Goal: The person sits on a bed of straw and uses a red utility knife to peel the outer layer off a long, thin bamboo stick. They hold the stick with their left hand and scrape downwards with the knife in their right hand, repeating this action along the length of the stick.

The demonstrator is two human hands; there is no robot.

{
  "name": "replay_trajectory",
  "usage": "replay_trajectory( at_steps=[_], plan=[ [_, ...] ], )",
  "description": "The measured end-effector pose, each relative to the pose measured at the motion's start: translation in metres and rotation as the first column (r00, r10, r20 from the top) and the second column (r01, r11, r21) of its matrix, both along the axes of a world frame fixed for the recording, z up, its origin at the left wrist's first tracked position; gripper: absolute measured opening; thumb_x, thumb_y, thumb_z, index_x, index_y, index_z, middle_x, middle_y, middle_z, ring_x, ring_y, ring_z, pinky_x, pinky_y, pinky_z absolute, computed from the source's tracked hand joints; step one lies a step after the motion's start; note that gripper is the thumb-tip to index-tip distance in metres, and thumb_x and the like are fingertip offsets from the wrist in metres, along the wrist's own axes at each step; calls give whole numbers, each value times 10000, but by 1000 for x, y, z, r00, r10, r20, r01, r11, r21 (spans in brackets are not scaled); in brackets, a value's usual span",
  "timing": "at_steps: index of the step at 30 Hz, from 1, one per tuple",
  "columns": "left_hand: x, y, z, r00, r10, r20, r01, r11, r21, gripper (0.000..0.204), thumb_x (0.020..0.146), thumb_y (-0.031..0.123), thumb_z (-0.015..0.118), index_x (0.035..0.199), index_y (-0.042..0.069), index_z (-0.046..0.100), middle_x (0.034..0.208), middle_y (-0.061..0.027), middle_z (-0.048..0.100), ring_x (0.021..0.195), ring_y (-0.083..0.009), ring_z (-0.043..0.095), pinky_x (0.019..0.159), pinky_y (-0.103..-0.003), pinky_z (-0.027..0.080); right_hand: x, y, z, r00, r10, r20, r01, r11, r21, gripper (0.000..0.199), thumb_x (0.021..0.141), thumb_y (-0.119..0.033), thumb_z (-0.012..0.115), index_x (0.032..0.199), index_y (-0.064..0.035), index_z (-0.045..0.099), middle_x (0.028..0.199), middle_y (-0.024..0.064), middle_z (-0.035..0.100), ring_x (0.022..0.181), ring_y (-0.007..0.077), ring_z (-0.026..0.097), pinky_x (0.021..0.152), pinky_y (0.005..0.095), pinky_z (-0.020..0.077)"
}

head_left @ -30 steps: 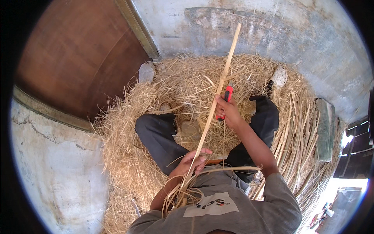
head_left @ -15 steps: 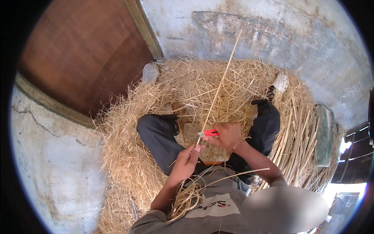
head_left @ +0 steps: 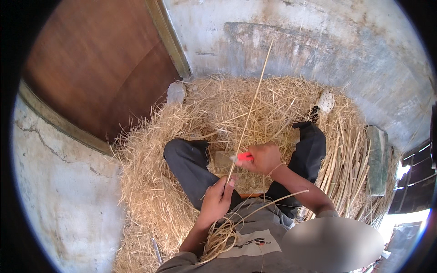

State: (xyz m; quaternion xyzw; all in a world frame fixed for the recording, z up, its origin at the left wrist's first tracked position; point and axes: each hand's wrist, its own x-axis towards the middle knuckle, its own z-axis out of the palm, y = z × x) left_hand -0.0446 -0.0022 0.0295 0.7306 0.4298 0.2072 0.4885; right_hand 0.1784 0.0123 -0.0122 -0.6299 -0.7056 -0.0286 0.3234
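A long, thin pale cane strip (head_left: pixel 251 107) slants up and away from my lap toward the back wall. My left hand (head_left: pixel 217 200) pinches its lower part between thumb and fingers. My right hand (head_left: pixel 264 158) is closed round a red-handled utility knife (head_left: pixel 245 157), whose blade end meets the strip just above my left fingers. The blade itself is blurred. Loose curled strips (head_left: pixel 223 236) lie in a tangle over my left forearm and shirt, with one end sticking out to the right.
Straw-like shavings (head_left: pixel 177 123) cover the floor around my bent legs. A bundle of long split strips (head_left: pixel 343 168) lies at the right beside a greenish block (head_left: pixel 377 159). A brown door panel (head_left: pixel 100 63) and a stained wall (head_left: pixel 309 41) close in the far side.
The knife and my right hand have shifted slightly left along the strip. The strip's far tip has swung a little left and lower. My left hand keeps its pinch.
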Motion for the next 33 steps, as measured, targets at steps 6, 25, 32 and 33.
replay_trajectory(
  at_steps=[6, 25, 32, 33],
  plan=[
    [0, -7, 2, 997, -35, -65, 36, 999, 6, 236, 984, 211, 479, 1113, 36, 572, 574, -144, 488, 504, -274, 534, 523, -358, 417, 39, 20, -13, 980, -68, 187, 45, 991, 124, 627, 745, -698, 603, 573, -96, 554, 493, 93, 530, 430, 280, 556, 437, 399, 436],
    [-4, 2, -23, 959, 6, 285, 141, 860, -490, 321, 1033, 229, 404, 1156, -8, 582, 593, 59, 382, 545, -52, 357, 518, -219, 308, 72, 52, -34, 519, -400, -756, -281, 755, -592, 727, 839, -782, 350, 520, -130, 398, 453, 8, 379, 383, 153, 377, 396, 332, 347],
    [-2, 10, -20, 933, 32, 359, 174, 832, -527, 340, 1037, 263, 396, 1182, 7, 567, 579, 60, 318, 517, -44, 285, 493, -213, 266, -5, -17, 1, 997, 67, 46, -60, 989, -137, 636, 781, -680, 579, 611, -68, 564, 484, 98, 521, 449, 287, 567, 471, 418, 449],
    [-3, 8, -21, 934, 27, 357, 168, 847, -505, 339, 1037, 264, 394, 1183, 10, 566, 579, 63, 315, 515, -42, 286, 489, -214, 263, -7, -18, 1, 993, 79, 85, -71, 993, -92, 628, 768, -680, 596, 610, -72, 565, 486, 94, 529, 462, 295, 580, 477, 415, 457]
  ],
)
